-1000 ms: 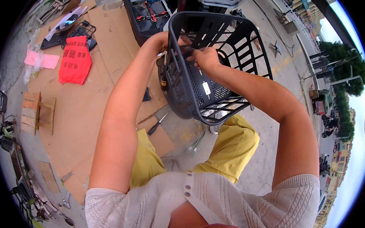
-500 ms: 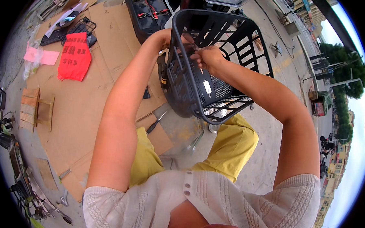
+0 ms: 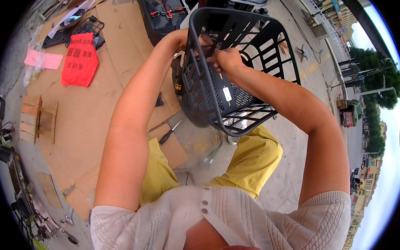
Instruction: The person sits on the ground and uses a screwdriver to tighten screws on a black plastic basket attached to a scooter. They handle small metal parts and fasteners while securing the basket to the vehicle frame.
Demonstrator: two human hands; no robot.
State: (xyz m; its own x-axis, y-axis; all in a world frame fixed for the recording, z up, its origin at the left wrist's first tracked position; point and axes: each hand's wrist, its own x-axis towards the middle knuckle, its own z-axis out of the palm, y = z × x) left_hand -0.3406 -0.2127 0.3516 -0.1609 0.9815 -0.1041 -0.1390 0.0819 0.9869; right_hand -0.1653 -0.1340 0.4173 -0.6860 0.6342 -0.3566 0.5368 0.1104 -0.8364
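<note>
A black plastic basket [image 3: 217, 88] with slotted walls stands tilted in front of me, its open side toward me. A small white label [image 3: 227, 94] shows inside it. My right hand [image 3: 228, 60] reaches in, with the fingers closed in a pinch against the left wall; what they hold, if anything, is too small to make out. On the outer side of that wall is my left hand [image 3: 182, 38], opposite the right. The basket's slats hide most of its fingers. Below the basket, a dark rounded part [image 3: 194, 111] shows at its left.
Flat cardboard [image 3: 84, 120] covers the ground at left, with a red bag [image 3: 81, 61], a small wooden stool [image 3: 33, 120] and a screwdriver [image 3: 170, 132]. An open black case [image 3: 162, 16] with red clips stands beyond my left hand. A wrench [image 3: 69, 215] lies lower left.
My right fingers have shifted slightly at the basket's left wall. The left hand stays outside it. The whole view has moved a little.
</note>
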